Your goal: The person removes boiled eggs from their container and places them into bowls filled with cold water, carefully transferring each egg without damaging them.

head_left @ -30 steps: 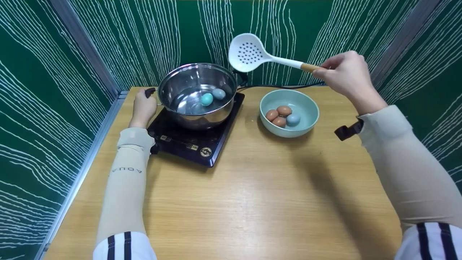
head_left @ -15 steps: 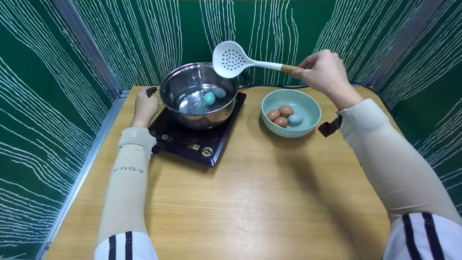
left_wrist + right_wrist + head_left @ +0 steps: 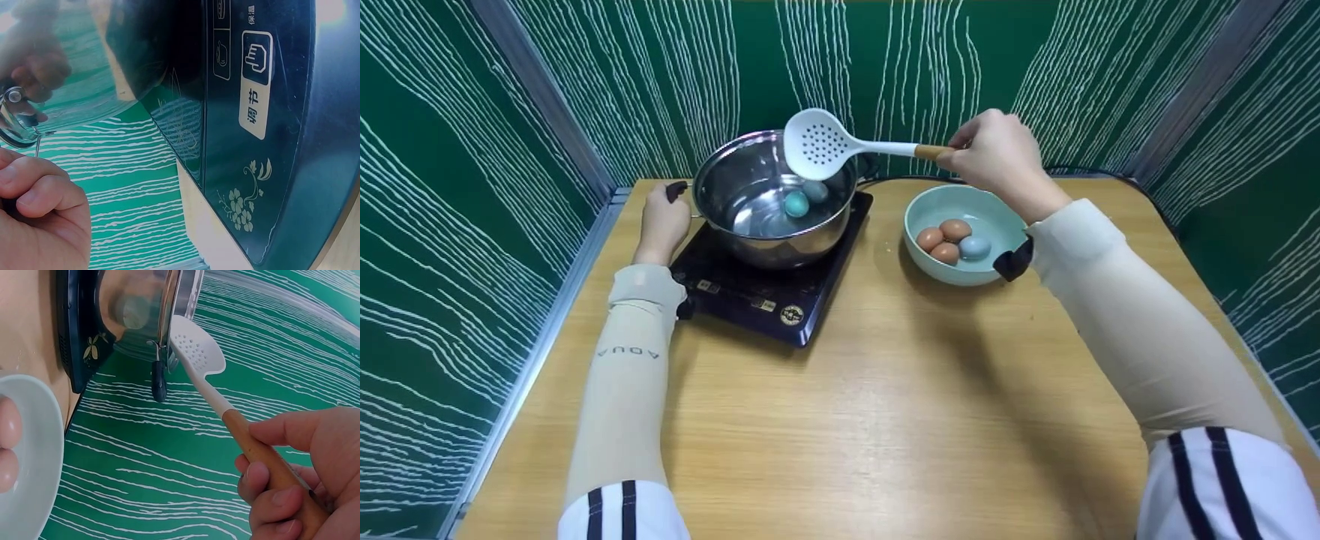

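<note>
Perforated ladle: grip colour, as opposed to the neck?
The grip is light brown, the neck white; best seen in the right wrist view.

On the induction cooker (image 3: 739, 310), "调节" stands on a pale label (image 3: 255, 107) beneath a pointing-hand sign (image 3: 256, 59), with "保温" and a pot pictogram (image 3: 222, 56) nearby; its round emblem (image 3: 792, 315) is too small to read. The left sleeve (image 3: 630, 330) appears to bear "AQUA".
</note>
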Tool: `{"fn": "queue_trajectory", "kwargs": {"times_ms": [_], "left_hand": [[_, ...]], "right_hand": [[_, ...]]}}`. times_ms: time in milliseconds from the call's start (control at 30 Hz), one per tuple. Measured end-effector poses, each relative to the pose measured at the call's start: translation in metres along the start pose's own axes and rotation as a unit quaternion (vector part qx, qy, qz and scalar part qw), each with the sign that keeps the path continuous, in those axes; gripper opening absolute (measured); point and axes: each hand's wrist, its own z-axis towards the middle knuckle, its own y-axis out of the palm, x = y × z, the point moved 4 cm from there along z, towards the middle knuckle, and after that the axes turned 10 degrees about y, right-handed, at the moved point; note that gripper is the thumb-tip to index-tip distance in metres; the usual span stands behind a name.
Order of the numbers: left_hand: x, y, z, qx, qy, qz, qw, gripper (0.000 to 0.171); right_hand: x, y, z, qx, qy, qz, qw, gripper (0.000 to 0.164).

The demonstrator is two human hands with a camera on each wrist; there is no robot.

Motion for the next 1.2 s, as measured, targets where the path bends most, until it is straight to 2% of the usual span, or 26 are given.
{"fn": "queue_trajectory", "kwargs": {"times_ms": [700,967,1200], "left_hand": [[-0.003,0.000,0.000,-0.006,-0.013,-0.011,0.9998,0.055],[-0.004,0.002,0.001,-0.012,-0.001,-0.014,0.9998,0.059],[-0.003,0.000,0.001,-0.016,-0.007,-0.017,0.9997,0.059]], "right_hand": [[-0.031,0.022,0.008,-0.015,-0.027,-0.071,0.997,0.032],[-0.035,0.027,0.007,-0.007,-0.042,-0.096,0.994,0.032],[-0.040,0.029,0.006,-0.012,-0.045,-0.114,0.992,0.031]]}}
